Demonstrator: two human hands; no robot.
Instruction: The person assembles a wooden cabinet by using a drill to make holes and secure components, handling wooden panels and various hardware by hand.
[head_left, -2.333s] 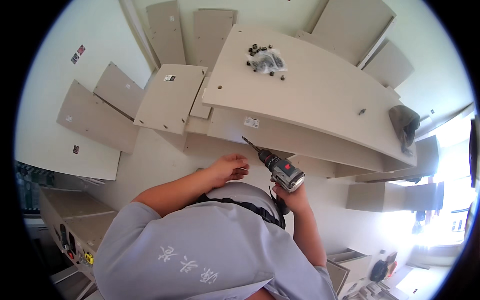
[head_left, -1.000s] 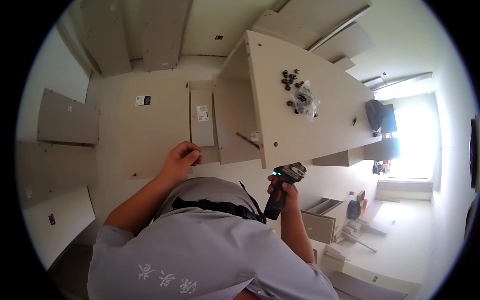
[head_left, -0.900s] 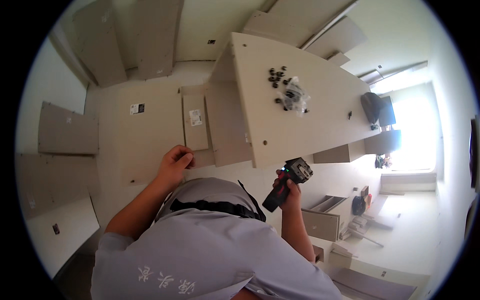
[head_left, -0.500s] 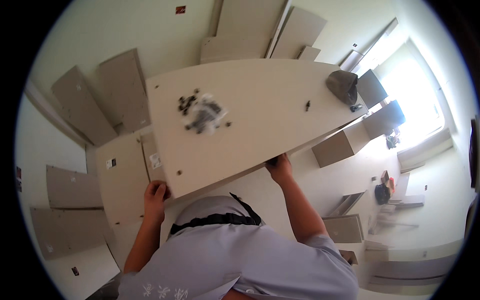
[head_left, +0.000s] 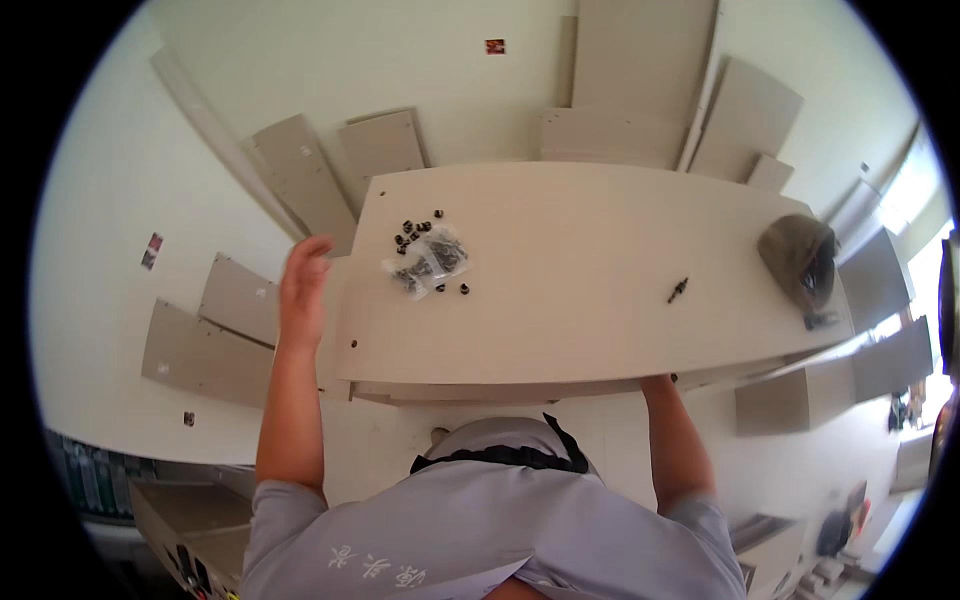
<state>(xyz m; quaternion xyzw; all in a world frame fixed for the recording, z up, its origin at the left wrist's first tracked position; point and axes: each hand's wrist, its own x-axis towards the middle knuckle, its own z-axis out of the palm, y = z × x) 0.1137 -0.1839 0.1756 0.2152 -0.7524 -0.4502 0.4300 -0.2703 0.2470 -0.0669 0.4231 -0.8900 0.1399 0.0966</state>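
Hands well apart, both forearms bare and reaching forward. Left hand (head_left: 303,290) raised just beyond the left end of the panel (head_left: 570,310), palm free, fingers loosely extended and slightly curled, nothing in the grasp. Right forearm (head_left: 683,450) angled up to the panel's near edge, right hand hidden beneath it; impossible to tell whether gripping anything. From left to right: flat beige boards (head_left: 205,350) standing against the pale wall; smooth beige panel, lying flat before the body, with a small round hole at each left corner; small dark fittings (head_left: 426,227) scattered around a crinkled clear bag (head_left: 432,262) of dark pieces; slim dark rod (head_left: 678,290), lying slantwise; soft brown bundle (head_left: 797,255) near the right end. Left end straight, near edge long and bowed by the lens. Narrow gap between left hand and panel; strip of pale floor (head_left: 375,440) before the waist; wide stretch of panel between bag and rod.
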